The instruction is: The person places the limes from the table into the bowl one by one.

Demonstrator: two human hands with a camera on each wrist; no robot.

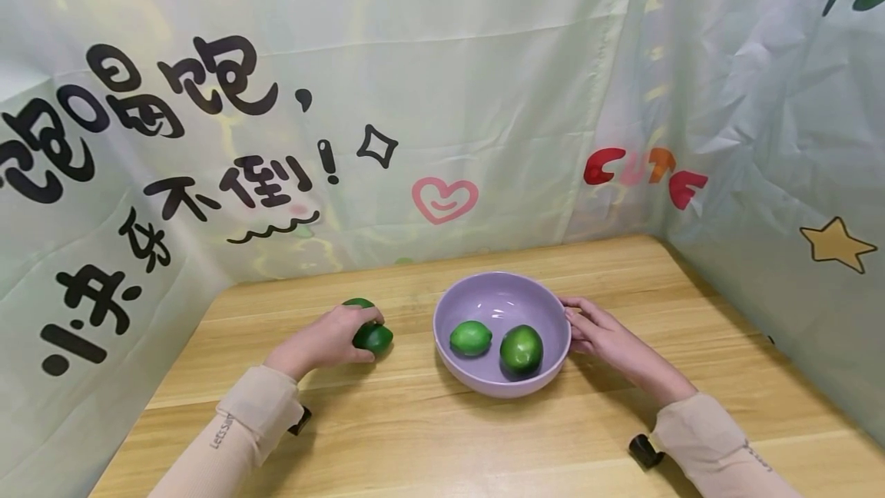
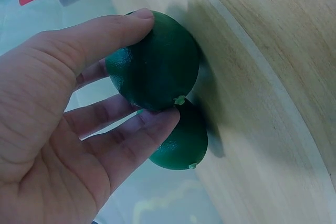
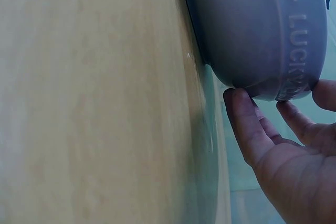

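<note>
My left hand (image 1: 332,340) is at the left-centre of the table, thumb and fingers pinching a dark green lime (image 2: 157,66). In the left wrist view a second lime (image 2: 184,142) lies right beside it, partly hidden by my fingers. To the right of these stands a purple bowl (image 1: 449,363) with two green limes inside, a smaller lime (image 1: 471,338) on the left and a larger lime (image 1: 522,350) on the right. My right hand (image 1: 611,340) touches the bowl's right outer side with its fingertips, as the right wrist view also shows.
The bowl and limes are on a light wooden table (image 1: 387,436). A printed pale green cloth (image 1: 484,98) hangs behind the table and along its sides. Black wrist devices (image 1: 646,452) show below both sleeves.
</note>
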